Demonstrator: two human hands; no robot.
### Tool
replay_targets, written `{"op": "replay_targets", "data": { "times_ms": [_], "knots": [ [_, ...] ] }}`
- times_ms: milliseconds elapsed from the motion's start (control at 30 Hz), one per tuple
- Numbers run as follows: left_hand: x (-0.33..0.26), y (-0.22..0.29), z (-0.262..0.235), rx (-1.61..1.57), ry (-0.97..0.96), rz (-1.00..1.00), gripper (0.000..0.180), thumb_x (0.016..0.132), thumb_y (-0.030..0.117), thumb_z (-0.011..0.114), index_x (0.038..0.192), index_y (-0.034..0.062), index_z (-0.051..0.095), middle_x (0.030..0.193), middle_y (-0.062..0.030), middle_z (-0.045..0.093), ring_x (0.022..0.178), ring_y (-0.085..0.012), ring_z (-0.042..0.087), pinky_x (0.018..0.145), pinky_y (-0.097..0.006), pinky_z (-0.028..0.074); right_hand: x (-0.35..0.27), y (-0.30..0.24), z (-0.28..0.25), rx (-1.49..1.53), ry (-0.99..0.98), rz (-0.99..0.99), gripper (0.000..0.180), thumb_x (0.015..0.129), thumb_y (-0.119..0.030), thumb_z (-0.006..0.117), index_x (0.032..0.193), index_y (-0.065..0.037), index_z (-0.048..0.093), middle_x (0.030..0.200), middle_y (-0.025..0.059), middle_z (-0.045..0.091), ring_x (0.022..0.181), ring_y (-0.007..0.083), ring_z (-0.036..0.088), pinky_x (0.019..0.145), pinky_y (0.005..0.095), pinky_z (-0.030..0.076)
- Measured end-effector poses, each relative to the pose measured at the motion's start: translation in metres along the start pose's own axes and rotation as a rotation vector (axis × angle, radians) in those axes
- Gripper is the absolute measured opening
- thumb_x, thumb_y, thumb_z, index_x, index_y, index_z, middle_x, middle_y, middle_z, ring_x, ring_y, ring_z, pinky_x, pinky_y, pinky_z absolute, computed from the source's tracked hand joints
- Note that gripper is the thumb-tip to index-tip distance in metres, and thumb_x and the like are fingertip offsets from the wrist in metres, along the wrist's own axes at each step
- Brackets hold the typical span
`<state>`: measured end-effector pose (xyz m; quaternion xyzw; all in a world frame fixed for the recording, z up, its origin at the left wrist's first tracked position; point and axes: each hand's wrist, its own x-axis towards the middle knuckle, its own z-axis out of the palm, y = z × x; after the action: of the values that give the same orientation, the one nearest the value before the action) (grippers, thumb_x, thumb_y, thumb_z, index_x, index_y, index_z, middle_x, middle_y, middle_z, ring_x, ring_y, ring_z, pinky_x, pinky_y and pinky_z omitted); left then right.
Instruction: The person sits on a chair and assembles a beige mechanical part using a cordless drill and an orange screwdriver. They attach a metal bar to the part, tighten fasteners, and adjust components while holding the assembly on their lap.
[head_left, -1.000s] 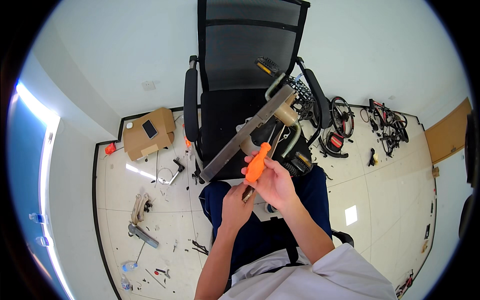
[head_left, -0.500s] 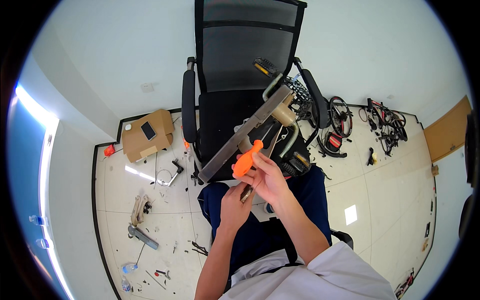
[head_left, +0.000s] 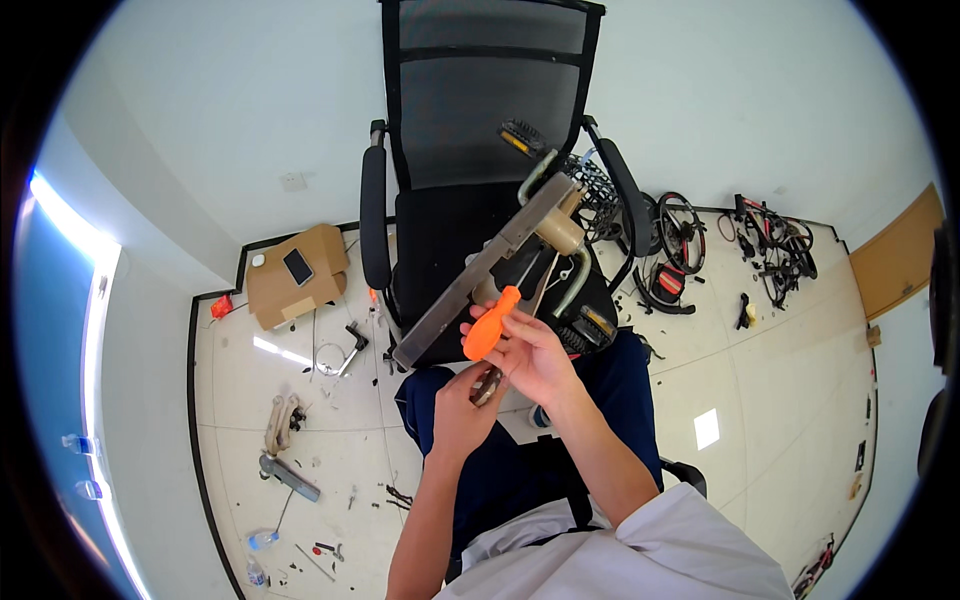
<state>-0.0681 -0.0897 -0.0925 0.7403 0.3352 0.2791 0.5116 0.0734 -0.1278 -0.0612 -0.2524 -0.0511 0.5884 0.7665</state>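
My right hand [head_left: 535, 355] is closed on an orange-handled screwdriver [head_left: 491, 325]. Its thin shaft points up and away toward a bicycle frame piece, near the beige tube [head_left: 560, 232] between the crank arms. Closer to my lap, my left hand [head_left: 464, 412] grips the dull metal end [head_left: 488, 386] of the frame piece, its fingers wrapped round it. A long grey-brown chain guard [head_left: 465, 290] lies slantwise over the chair seat. One black pedal [head_left: 528, 138] sticks up at the far end, and another pedal [head_left: 588, 330] lies right of my right hand.
A black mesh office chair [head_left: 488, 110] stands before me. On the floor at left are a cardboard piece [head_left: 270, 283] with a phone [head_left: 298, 266], a grey metal part [head_left: 290, 476] and scattered small parts. Bicycle wheels [head_left: 682, 235] and a partly dismantled bicycle [head_left: 775, 250] lie at right.
The view has shifted slightly. Both hands keep their hold, and the screwdriver stays almost in the same place against the frame piece.
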Motion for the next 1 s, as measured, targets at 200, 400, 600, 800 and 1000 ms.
{"op": "replay_targets", "data": {
  "times_ms": [200, 400, 600, 800, 1000],
  "knots": [
    [-0.002, -0.011, -0.005, -0.254, -0.025, -0.025, 0.042, 0.087, 0.017, 0.074, 0.121, -0.0038, 0.061, 0.107, -0.0158, 0.07, 0.093, -0.0198, 0.069, 0.079, -0.031, 0.054, 0.004, -0.001, -0.006, -0.011, -0.046, 0.031, 0.034, 0.099, -0.009, 0.053, 0.131, 0.004, 0.051, 0.131, 0.0207, 0.059, 0.124, 0.0395, 0.057, 0.105, 0.0466, 0.049],
    [0.017, 0.02, -0.016, -0.517, 0.122, -0.071, 0.045, 0.104, 0.029, 0.05, 0.134, -0.0044, 0.05, 0.099, -0.0094, 0.065, 0.077, -0.0112, 0.061, 0.069, -0.024, 0.05, 0.008, 0.0, -0.013, -0.044, -0.072, 0.061, 0.032, 0.1, -0.009, 0.052, 0.13, 0.003, 0.051, 0.13, 0.0186, 0.06, 0.119, 0.0312, 0.062, 0.103, 0.0422, 0.05],
    [0.034, 0.011, -0.007, -0.331, 0.066, -0.165, 0.04, 0.107, 0.027, 0.043, 0.128, -0.0053, 0.055, 0.087, -0.0071, 0.065, 0.06, -0.0078, 0.058, 0.052, -0.021, 0.044, 0.008, 0.014, -0.006, -0.626, 0.14, -0.079, 0.025, 0.097, -0.006, 0.057, 0.119, 0.005, 0.057, 0.124, 0.0159, 0.063, 0.108, 0.0223, 0.065, 0.095, 0.0323, 0.054],
    [0.037, 0.016, -0.005, -0.431, 0.151, -0.181, 0.038, 0.106, 0.022, 0.047, 0.129, -0.0077, 0.055, 0.083, -0.0084, 0.065, 0.062, -0.009, 0.059, 0.055, -0.022, 0.046, -0.038, -0.037, 0.006, -1.099, 0.183, -0.375, 0.035, 0.092, -0.004, 0.063, 0.127, 0.001, 0.06, 0.118, 0.0082, 0.068, 0.104, 0.0134, 0.065, 0.089, 0.0288, 0.053],
    [0.037, 0.016, -0.002, -0.4, 0.108, -0.102, 0.038, 0.105, 0.017, 0.048, 0.132, -0.0094, 0.053, 0.083, -0.0088, 0.065, 0.068, -0.0102, 0.06, 0.063, -0.024, 0.049, 0.031, -0.14, -0.023, -1.776, 0.34, -0.711, 0.042, 0.086, -0.026, 0.069, 0.112, 0.005, 0.059, 0.112, 0.0233, 0.063, 0.105, 0.0379, 0.063, 0.091, 0.0409, 0.05]
  ]
}}
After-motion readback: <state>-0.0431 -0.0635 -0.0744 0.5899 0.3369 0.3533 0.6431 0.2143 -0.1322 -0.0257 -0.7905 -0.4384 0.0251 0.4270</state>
